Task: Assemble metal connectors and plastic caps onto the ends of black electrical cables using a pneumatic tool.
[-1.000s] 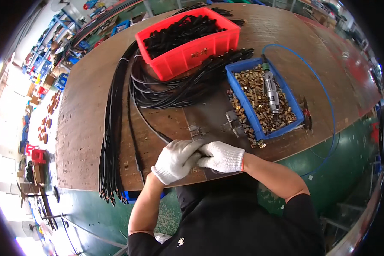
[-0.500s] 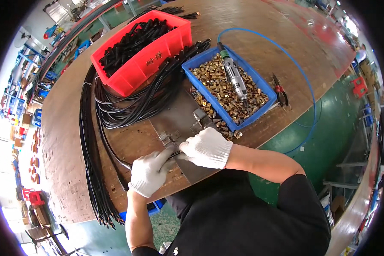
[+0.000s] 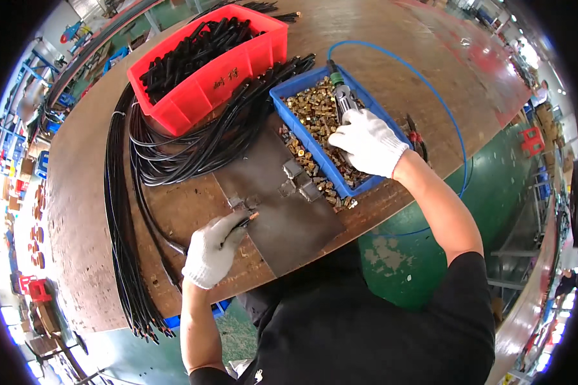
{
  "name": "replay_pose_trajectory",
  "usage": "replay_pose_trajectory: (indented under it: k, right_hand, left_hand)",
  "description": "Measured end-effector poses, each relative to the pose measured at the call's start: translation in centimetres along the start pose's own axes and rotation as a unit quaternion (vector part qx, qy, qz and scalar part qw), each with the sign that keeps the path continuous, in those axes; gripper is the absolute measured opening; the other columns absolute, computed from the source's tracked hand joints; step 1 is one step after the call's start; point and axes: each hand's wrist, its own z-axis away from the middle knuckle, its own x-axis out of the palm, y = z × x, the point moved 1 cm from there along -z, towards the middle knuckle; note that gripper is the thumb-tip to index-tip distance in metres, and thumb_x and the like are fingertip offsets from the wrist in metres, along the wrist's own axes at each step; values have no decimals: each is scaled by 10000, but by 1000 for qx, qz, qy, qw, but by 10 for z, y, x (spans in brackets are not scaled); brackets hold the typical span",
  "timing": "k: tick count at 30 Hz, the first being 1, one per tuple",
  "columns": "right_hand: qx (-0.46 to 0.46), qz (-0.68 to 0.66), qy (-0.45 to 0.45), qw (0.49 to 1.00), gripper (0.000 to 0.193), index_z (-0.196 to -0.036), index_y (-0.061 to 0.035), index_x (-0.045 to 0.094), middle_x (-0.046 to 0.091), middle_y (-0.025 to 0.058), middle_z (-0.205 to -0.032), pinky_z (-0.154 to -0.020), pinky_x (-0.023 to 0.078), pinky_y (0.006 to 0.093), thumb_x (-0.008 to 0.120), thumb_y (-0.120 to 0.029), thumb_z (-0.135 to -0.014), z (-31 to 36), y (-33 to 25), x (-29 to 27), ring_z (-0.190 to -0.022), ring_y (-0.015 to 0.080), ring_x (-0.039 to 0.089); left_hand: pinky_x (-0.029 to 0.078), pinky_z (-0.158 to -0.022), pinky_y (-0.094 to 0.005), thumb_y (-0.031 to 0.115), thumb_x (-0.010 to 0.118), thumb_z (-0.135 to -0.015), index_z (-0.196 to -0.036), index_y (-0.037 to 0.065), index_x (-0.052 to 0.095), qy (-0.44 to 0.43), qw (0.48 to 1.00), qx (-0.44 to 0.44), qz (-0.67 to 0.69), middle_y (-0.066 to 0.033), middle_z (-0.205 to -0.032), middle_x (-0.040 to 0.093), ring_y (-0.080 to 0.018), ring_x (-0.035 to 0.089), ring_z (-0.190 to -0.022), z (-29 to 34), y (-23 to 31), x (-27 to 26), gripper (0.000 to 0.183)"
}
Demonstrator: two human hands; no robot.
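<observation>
In my gloved left hand (image 3: 210, 251), near the table's front edge, the fingers are closed on a black cable (image 3: 243, 222). A bare copper-coloured tip (image 3: 253, 216) pokes out past the fingers, over a dark metal plate (image 3: 282, 240). My gloved right hand (image 3: 368, 142) is over the blue bin (image 3: 324, 156), its fingers curled round the silver air tool (image 3: 344, 97). The tool lies on small brass fittings (image 3: 307, 106), and the glove hides its lower half.
A red bin (image 3: 205, 90) of black sleeves stands at the back left. Coiled black cables (image 3: 192, 163) lie before it, and a straight bundle (image 3: 119, 212) runs off the edge. Small metal blocks (image 3: 302, 179) sit on the plate. Pliers (image 3: 417, 138) and a blue air hose (image 3: 430, 83) are at right.
My right hand has left the cable end and moved up and right to the air tool in the blue bin. My left hand keeps the cable, whose copper tip now shows.
</observation>
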Motion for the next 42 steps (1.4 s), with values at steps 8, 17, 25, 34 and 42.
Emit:
replay_pose_trajectory:
  k: [8,17,25,34,42]
  right_hand:
    - [27,14,-33,999,147,-965,-117,745,691,172,-901,-841,539,500,637,-98,-866,-22,-7,-3,-925,381,664]
    - [-27,44,57,997,121,-921,-121,703,656,87,-798,-830,530,456,695,-136,-802,-8,-4,1,-873,303,653]
    - [204,-827,229,471,183,-1063,-32,651,682,111,-987,-714,654,419,504,-83,-966,5,-50,-29,-896,283,763]
    - [281,-902,31,328,168,-1160,-17,715,771,119,-1064,-704,642,329,690,-50,-997,-41,-158,21,-891,217,760]
    - [189,-933,-29,304,216,-1230,0,727,785,132,-1119,-754,663,352,676,-78,-1035,-47,-170,26,-958,226,784]
  left_hand:
    - [570,-789,-428,105,718,-964,-1264,84,731,15,1000,5,-12,-187,-973,729,-387,724,-887,-2,5,1,301]
    - [566,-773,-381,13,651,-981,-1387,83,699,2,1000,14,-9,-198,-922,717,-321,719,-814,2,9,-5,414]
    - [565,-778,-399,13,655,-958,-1371,124,716,71,997,15,19,-190,-901,712,-340,708,-812,7,7,-6,431]
    - [558,-756,-365,-3,642,-967,-1317,41,727,98,995,-6,5,-208,-903,722,-309,726,-801,23,9,-11,364]
    - [529,-665,-399,21,659,-958,-1366,110,720,121,992,33,-12,-173,-767,635,-310,669,-679,24,5,-7,422]
